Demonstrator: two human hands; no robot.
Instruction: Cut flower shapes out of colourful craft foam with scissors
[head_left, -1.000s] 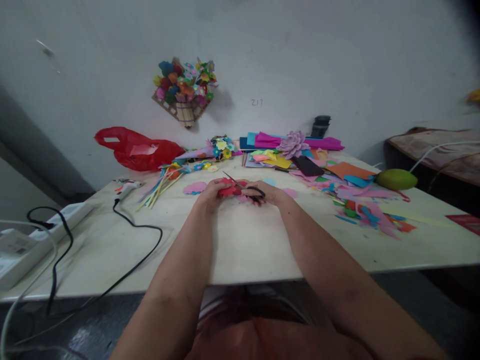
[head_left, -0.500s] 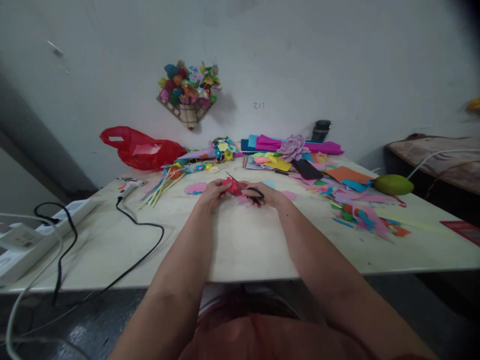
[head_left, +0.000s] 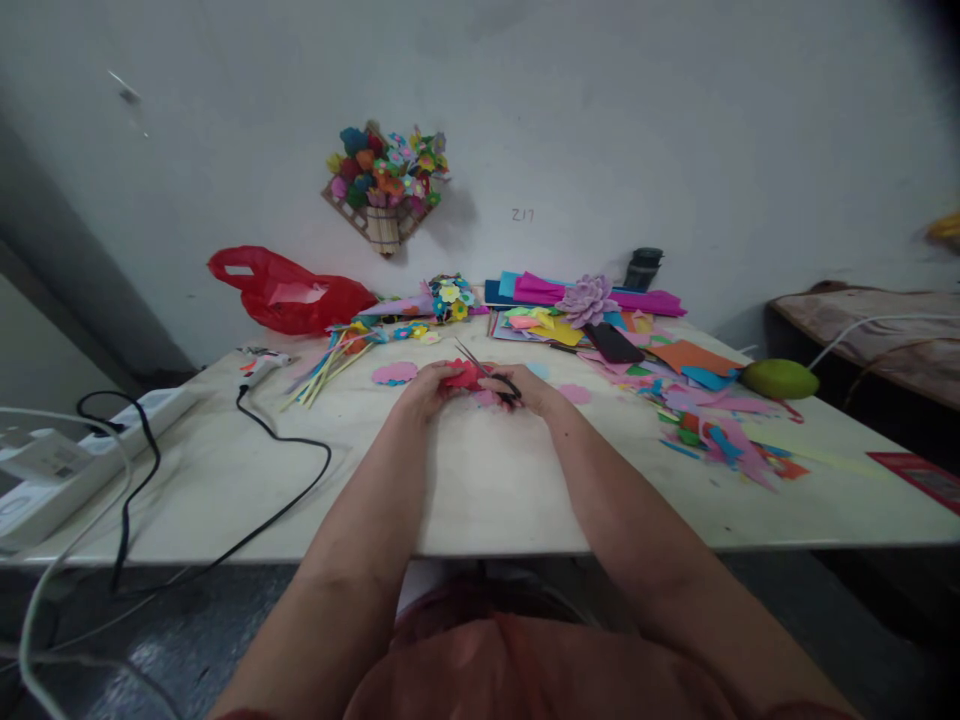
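Note:
Between my hands is a red scalloped paper or foam cutout [head_left: 465, 375]. My left hand [head_left: 429, 390] is closed on its left side. My right hand [head_left: 529, 390] grips a pair of black-handled scissors [head_left: 508, 385], whose slim blades point up and to the left, slightly apart, above the red piece. The right fingertips lie close to the red piece's edge; whether they also pinch it I cannot tell. Pink scalloped cutouts [head_left: 395, 373] lie to the left, with another pink cutout [head_left: 575, 394] to the right and a pale blue piece [head_left: 537, 371] behind my right hand.
On the left lie a glue gun [head_left: 262, 370] with a black cord, a power strip [head_left: 105, 450] and a red plastic bag [head_left: 289, 295]. To the right are a dark phone [head_left: 613, 342], colourful scraps [head_left: 727, 440] and a green fruit [head_left: 780, 379]. Foam flowers [head_left: 450, 295] sit at the back.
The scissors' blades have swung more upright and opened a little, and the red piece has turned slightly in my fingers. The whole view has shifted slightly.

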